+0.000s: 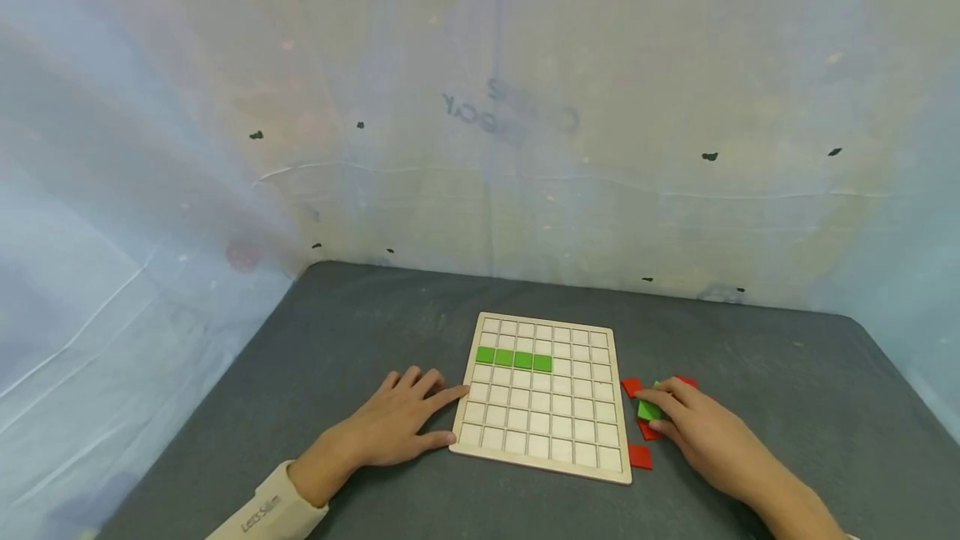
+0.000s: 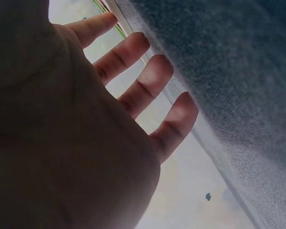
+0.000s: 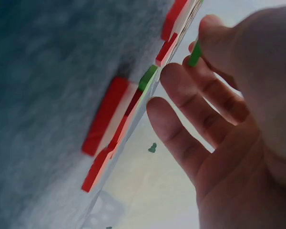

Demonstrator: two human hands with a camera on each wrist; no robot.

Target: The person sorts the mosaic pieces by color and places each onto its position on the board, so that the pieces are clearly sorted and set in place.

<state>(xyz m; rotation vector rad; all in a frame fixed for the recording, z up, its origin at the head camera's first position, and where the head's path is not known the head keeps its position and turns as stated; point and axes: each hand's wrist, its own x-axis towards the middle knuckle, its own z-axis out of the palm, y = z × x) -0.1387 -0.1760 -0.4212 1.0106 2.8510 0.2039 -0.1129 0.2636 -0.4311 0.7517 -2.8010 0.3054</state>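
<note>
A light wooden board [image 1: 551, 467] with a square grid lies on the table. Several green tiles [image 1: 523, 360] sit side by side in its third row from the far edge, starting at the left. My left hand [image 1: 401, 423] rests at the board's left edge, forefinger and thumb tips against it, fingers spread. Right of the board, my right hand [image 1: 701, 432] pinches a green tile [image 3: 195, 53] between thumb and fingertips, held above the tabletop in the right wrist view. Below that hand lie loose red tiles [image 3: 107, 117] and another green tile [image 3: 148, 78].
Close to the board's lower right edge is a red tile [image 1: 640, 457], with another red tile [image 1: 632, 387] farther up that side. A dark grey cloth [image 1: 375, 315] covers the table. Pale sheeting [image 1: 525, 215] hangs behind it and at the sides.
</note>
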